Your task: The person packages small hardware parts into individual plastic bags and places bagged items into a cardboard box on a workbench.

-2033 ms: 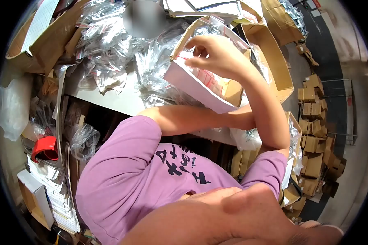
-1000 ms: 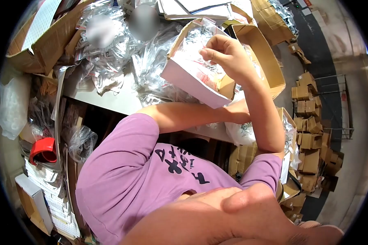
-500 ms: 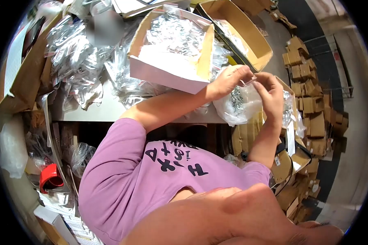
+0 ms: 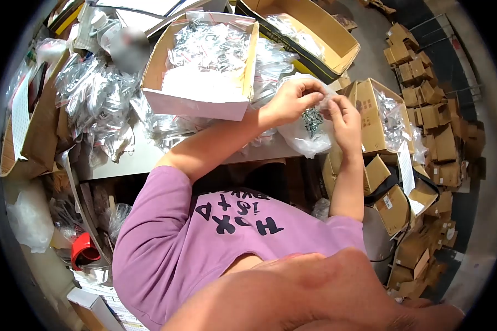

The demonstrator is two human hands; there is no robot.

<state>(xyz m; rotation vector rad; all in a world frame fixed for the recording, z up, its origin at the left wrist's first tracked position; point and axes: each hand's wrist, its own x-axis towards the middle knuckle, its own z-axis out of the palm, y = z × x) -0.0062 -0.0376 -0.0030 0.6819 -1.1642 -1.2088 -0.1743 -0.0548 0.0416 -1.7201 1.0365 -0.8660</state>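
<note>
My left hand (image 4: pixel 291 102) reaches in from the left, its thumb and fingers pinched together at the edge of a small clear plastic bag (image 4: pixel 324 92). Facing it, my right hand (image 4: pixel 345 122) pinches the other side of this bag. Just below and behind the fingertips lies a larger translucent bag (image 4: pixel 301 138), with dark metal screws (image 4: pixel 313 122) showing inside. Left of my hands stands a white-sided open box (image 4: pixel 196 105), filled with small zip bags of metal parts (image 4: pixel 210 49).
Loose zip bags (image 4: pixel 102 94) are heaped on the table (image 4: pixel 116 168) at the left. A long open carton (image 4: pixel 337 47) stands at the back. On the right are a carton of bagged parts (image 4: pixel 373 118) and stacked cartons (image 4: pixel 425 110). A red object (image 4: pixel 84 251) sits lower left.
My right hand has left the white-sided box and come to my left hand above the bag of screws. Both now hold a small clear bag. The view has shifted, too.
</note>
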